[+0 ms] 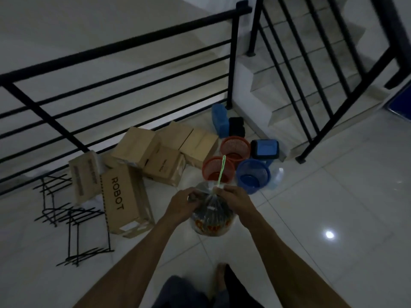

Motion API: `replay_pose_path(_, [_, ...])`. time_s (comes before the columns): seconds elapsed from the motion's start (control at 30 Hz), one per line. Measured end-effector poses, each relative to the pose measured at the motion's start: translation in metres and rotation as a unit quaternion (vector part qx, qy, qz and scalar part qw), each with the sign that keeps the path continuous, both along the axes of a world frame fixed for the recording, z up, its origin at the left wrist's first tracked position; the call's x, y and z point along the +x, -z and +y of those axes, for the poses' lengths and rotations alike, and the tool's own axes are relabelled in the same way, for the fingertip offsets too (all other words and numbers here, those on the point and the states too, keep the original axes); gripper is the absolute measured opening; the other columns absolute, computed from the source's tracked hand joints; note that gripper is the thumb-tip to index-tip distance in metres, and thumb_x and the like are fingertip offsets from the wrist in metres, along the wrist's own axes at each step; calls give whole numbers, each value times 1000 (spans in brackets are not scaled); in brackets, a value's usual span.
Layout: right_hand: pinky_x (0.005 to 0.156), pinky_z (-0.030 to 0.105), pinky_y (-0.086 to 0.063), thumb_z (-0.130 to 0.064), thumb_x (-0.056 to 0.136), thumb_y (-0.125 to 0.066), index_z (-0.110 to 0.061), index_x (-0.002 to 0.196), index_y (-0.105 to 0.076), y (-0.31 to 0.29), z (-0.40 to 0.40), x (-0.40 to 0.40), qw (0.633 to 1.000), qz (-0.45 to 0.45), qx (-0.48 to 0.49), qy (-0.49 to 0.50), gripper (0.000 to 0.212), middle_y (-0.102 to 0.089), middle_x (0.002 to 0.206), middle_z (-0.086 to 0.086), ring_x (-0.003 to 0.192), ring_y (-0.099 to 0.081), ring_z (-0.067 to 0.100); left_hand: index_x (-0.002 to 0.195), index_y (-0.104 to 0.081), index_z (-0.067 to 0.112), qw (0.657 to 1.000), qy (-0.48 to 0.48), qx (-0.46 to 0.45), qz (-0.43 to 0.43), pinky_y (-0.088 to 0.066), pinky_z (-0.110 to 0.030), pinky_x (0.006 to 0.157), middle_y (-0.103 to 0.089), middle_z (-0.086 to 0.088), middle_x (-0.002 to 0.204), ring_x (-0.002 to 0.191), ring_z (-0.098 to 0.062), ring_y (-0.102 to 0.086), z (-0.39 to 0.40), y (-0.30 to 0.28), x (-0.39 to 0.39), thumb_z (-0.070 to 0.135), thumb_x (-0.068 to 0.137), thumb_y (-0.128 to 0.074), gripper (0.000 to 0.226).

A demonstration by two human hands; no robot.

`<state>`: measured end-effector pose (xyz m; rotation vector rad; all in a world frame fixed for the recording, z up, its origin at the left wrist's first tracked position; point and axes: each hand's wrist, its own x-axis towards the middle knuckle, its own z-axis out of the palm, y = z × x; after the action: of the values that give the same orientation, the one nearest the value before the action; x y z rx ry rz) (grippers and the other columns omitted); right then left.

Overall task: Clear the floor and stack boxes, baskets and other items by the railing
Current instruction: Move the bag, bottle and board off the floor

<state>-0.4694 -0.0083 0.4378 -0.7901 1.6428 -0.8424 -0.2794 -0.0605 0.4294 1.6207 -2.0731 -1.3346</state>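
cardboard boxes [144, 156] are already lying in a loose cluster against the railing [124, 44], with two orange baskets [226, 158], a blue basket [253, 174] and some blue and black containers [229, 123] gathering near the post by the stairs. none of it is looking properly stacked yet, and the black wire racks [73, 221] are lying loose on the floor [333, 207] to your left, so i'd judge you're partway through. you're holding a clear plastic bag [211, 216] of patterned items out in front of you, above the floor and just short of the baskets. your left hand [185, 206] and right hand [233, 202] are both pinching its gathered neck, where a green tie [221, 172] is sticking up.
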Motion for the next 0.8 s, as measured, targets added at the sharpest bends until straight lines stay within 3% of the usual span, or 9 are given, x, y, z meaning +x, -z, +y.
replay_pose_path(0.13, [71, 32, -49, -44, 87, -71, -7, 84, -72, 17, -41, -7, 1000, 6, 25, 14, 37, -70, 82, 9, 79, -65, 19, 99, -69, 25, 1000, 10, 14, -23, -40, -10, 68, -68, 6, 101, 90, -6, -59, -48, 18, -9, 29, 92, -68, 8])
replay_pose_path(0.23, [76, 29, -52, -38, 90, -70, -18, 91, -78, 32, -69, -9, 998, 5, 40, 38, 21, -75, 89, 1, 88, -69, 19, 94, -66, 18, 999, 20, 23, -27, -44, -19, 67, -67, 1, 96, 89, -15, -61, -84, 34, -20, 27, 91, -70, 10])
replay_pose_path(0.33, [85, 41, -57, -42, 86, -73, -13, 92, -78, 58, -94, -13, 996, 3, 61, 61, 29, -77, 91, 5, 90, -72, 26, 87, -62, 21, 997, 47, 45, -36, -49, -29, 67, -65, -1, 87, 82, -18, -62, -118, 56, -30, 22, 90, -69, 7])
replay_pose_path(0.43, [84, 51, -57, -40, 81, -79, -2, 85, -72, 101, -116, -19, 987, 9, 104, 118, 39, -73, 88, 16, 86, -72, 33, 78, -58, 37, 993, 74, 77, -45, -48, -28, 63, -63, -4, 88, 80, -22, -64, -151, 94, -39, 28, 81, -62, 11])
replay_pose_path(0.53, [79, 47, -56, -34, 82, -80, 9, 83, -66, 163, -137, -28, 979, 14, 142, 143, 45, -69, 88, 25, 83, -69, 40, 81, -58, 30, 989, 87, 104, -52, -36, -9, 53, -62, -2, 88, 78, -16, -62, -178, 155, -50, 19, 86, -66, 15])
replay_pose_path(0.67, [80, 48, -55, -47, 76, -78, 17, 89, -63, 266, -155, -37, 974, 2, 178, 142, 67, -68, 85, 30, 76, -67, 40, 92, -61, 19, 985, 90, 132, -59, -36, -1, 53, -54, 8, 88, 74, -5, -53, -201, 259, -66, 14, 91, -68, 9])
replay_pose_path(0.8, [70, 36, -46, -38, 90, -71, 14, 90, -64, 380, -166, -50, 971, 3, 214, 107, 52, -61, 77, 24, 74, -57, 24, 94, -60, 18, 980, 88, 154, -92, -41, -21, 70, -57, -4, 107, 91, -18, -58, -212, 383, -80, 17, 91, -68, 9])
